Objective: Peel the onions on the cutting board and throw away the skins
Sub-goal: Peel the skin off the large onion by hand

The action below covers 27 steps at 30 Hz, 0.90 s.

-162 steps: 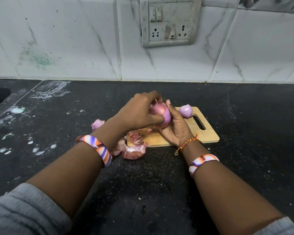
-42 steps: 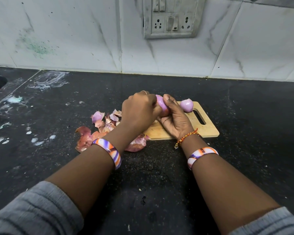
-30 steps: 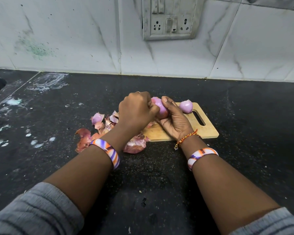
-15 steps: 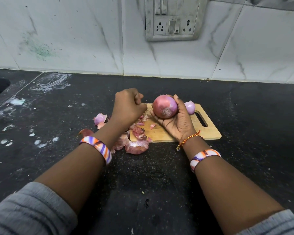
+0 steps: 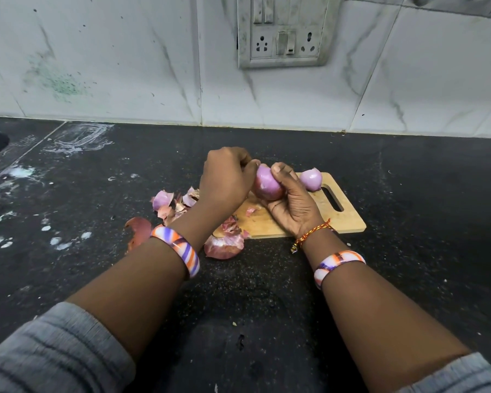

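Head view is showing the onion [image 5: 265, 182] sitting in the right hand [image 5: 292, 205], whose curled fingers and thumb are cupping it just above the left part of the board [image 5: 323, 217]. Its long axis is running roughly from near-right to far-left, the narrower end pointing up toward the left hand [image 5: 227, 180], which is pinching at that end with bent fingers. A peeled onion [image 5: 311, 179] is resting at the board's far edge, tip pointing up and right, just beside the handle slot [image 5: 332, 198]. Skins [image 5: 224, 245] are lying over the board's near-left corner and spreading left onto the counter [image 5: 423, 194]. Right of the board the counter is lying bare up to the wall [image 5: 125, 66]; a socket [image 5: 284, 31] is sitting above.
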{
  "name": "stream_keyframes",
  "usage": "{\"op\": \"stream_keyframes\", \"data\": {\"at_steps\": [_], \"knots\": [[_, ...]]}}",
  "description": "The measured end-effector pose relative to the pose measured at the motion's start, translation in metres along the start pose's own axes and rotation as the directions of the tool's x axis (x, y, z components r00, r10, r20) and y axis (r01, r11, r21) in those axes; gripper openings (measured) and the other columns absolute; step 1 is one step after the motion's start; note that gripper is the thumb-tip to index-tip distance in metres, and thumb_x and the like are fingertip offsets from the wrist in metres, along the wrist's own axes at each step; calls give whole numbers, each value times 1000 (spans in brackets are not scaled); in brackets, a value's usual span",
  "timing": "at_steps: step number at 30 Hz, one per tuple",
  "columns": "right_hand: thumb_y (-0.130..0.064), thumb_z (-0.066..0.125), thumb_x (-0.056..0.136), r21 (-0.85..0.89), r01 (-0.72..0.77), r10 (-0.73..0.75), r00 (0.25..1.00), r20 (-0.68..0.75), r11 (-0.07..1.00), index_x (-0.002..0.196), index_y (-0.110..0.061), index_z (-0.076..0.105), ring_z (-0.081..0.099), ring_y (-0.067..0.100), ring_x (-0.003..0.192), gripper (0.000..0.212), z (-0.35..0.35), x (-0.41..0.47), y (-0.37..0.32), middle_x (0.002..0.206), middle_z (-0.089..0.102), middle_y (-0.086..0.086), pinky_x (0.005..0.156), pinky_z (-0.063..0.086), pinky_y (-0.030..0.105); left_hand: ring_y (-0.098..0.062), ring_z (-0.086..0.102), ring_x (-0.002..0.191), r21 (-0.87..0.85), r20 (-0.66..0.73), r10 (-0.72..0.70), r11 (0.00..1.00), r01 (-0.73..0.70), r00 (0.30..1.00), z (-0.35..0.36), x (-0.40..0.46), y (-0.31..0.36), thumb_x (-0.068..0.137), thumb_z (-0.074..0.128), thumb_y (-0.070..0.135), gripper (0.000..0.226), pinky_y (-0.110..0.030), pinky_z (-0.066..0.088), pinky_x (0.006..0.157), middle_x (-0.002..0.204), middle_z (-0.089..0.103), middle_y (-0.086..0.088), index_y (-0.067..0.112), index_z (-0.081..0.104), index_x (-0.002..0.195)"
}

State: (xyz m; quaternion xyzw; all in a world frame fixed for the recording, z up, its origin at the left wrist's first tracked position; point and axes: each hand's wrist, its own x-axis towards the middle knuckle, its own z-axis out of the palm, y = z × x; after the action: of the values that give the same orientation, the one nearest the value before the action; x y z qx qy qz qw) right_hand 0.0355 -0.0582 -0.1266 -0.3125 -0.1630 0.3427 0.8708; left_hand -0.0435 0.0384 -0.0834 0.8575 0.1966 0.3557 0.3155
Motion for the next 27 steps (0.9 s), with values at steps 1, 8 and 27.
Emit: {"op": "stream_keyframes", "data": {"at_steps": [1, 8, 27], "knots": [[-17, 95, 30, -5, 9, -9, 1000, 6, 1000, 62, -16, 71, 70, 17, 79, 40, -1, 0, 0, 80, 71, 3, 84, 49, 45, -27, 61, 68, 31, 4, -1, 1000, 1, 1000, -1, 0, 0, 85, 61, 22, 21, -30, 47, 64, 70, 65, -11, 6, 66, 72], [-14, 94, 34, 14, -20, 20, 1000, -19, 1000, 65, -17, 72, 66, 24, 91, 38, 3, -1, -1, 86, 71, 7, 84, 50, 50, -34, 61, 81, 189, 46, -63, 981, 53, 997, -3, 1, 1, 91, 54, 23, 25, -33, 41, 66, 83, 65, -18, 2, 60, 78], [-25, 49, 94, 47, -52, 58, 989, -136, 998, 87, -16, 60, 63, 31, 91, 15, 5, -3, -3, 99, 65, 11, 76, 51, 53, -19, 62, 78, -99, 7, 32, 995, -31, 999, -4, -3, -4, 80, 49, -9, 22, -22, 46, 71, 89, 69, -12, 1, 67, 90]]}}
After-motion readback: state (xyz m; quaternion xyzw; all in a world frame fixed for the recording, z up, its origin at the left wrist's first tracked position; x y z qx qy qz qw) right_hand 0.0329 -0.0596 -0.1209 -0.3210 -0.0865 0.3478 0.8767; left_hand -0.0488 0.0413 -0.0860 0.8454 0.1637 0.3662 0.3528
